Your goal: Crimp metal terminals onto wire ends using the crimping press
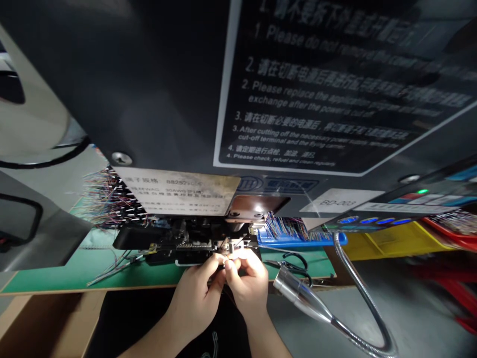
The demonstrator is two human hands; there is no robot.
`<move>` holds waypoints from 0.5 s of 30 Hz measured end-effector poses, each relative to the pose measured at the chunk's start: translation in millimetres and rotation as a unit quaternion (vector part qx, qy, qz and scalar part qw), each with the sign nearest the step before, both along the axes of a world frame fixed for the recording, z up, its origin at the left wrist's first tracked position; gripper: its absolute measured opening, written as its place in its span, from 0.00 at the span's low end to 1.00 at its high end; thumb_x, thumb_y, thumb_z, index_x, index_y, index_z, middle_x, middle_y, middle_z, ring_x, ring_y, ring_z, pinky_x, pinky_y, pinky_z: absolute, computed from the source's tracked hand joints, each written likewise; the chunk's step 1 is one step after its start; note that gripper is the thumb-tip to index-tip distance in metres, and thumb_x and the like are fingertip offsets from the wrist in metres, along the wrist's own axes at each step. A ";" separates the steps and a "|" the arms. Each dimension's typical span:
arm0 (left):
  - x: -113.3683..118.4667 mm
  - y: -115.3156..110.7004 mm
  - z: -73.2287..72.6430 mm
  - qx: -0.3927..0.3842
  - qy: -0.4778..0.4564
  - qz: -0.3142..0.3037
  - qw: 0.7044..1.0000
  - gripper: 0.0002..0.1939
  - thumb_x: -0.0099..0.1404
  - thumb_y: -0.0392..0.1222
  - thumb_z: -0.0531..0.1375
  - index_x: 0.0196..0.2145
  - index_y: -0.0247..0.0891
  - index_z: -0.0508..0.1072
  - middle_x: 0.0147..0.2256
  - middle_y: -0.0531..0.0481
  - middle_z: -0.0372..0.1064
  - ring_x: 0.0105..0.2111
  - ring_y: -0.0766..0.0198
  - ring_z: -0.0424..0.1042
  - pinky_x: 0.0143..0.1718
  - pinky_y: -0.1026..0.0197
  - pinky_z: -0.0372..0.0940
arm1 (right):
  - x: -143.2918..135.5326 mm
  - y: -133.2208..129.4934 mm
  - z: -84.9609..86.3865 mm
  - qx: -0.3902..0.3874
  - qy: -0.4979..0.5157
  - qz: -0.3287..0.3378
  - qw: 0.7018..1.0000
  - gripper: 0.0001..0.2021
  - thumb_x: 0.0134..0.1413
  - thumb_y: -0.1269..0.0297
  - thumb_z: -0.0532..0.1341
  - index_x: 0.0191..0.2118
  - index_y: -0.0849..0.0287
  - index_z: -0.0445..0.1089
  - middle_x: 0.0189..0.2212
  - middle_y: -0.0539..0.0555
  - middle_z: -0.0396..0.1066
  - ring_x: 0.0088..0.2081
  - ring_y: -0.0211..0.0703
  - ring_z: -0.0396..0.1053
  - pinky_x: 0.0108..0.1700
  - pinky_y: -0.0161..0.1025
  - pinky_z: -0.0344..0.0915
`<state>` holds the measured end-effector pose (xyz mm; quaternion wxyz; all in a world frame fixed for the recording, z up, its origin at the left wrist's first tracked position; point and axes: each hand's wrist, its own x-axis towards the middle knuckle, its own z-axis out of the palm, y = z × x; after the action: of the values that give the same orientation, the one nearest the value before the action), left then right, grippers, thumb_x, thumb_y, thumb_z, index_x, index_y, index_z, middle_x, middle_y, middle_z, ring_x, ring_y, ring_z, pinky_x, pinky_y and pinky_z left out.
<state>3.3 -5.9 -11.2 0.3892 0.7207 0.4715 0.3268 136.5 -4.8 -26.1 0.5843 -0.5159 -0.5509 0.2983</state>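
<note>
My left hand [199, 291] and my right hand [249, 284] were close together, near the front edge of the flat green table top [55, 273]. My fingers were bent, and the tips of both hands were pinched tight on a tiny thin thing [225, 262]. It was too small for me to tell what it was. It sat right between my fingertips, in front of the small metal working part [231, 244] of the machine, which was at twelve o'clock from my hands.

Above that, also around twelve, hung the big dark grey machine cover [149, 89], with a black sign with white words [316, 89] toward one o'clock. A white paper label with print [179, 191] was stuck on at eleven.

At ten o'clock there was a big bunch of thin wires in many colours [108, 199]. At nine, a few loose thin wires [115, 268] lay on the green top.

Between two and three o'clock was a long blue plastic tray [309, 241] with more wires in it. Scissors with black handles [296, 263] lay at three, and past them was a yellow plastic bin [398, 241]. Near four, a shiny silver cone on a bendy metal neck [303, 293] pointed toward my right hand.
</note>
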 end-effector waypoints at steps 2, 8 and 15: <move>-0.6 0.1 -0.8 -0.006 0.003 -0.002 1.000 0.10 0.70 0.34 0.51 0.43 0.42 0.71 0.40 0.48 0.78 0.38 0.57 0.78 0.37 0.62 0.69 | 0.3 -0.2 0.1 -0.008 -0.003 0.005 1.000 0.06 0.56 0.62 0.63 0.31 0.59 0.71 0.15 0.43 0.59 0.17 0.35 0.58 0.22 0.34 0.60; -1.1 2.1 -5.7 -0.007 0.009 0.005 1.000 0.10 0.68 0.34 0.52 0.43 0.39 0.72 0.38 0.45 0.78 0.35 0.55 0.78 0.33 0.62 0.68 | 1.4 1.3 2.1 0.010 -0.037 0.021 0.999 0.05 0.56 0.67 0.62 0.32 0.59 0.75 0.16 0.44 0.60 0.18 0.35 0.57 0.23 0.34 0.60; 0.0 1.0 -1.2 -0.063 -0.057 0.002 0.996 0.07 0.69 0.36 0.52 0.39 0.40 0.70 0.25 0.53 0.71 0.31 0.59 0.76 0.25 0.66 0.64 | 0.4 0.1 5.1 0.017 -0.028 0.011 0.999 0.03 0.53 0.70 0.62 0.30 0.59 0.73 0.15 0.43 0.59 0.17 0.34 0.55 0.23 0.33 0.60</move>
<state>3.4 -4.9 -12.4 0.4596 0.6741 0.4695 0.3374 136.9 -4.7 -21.0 0.5742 -0.5075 -0.5779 0.2806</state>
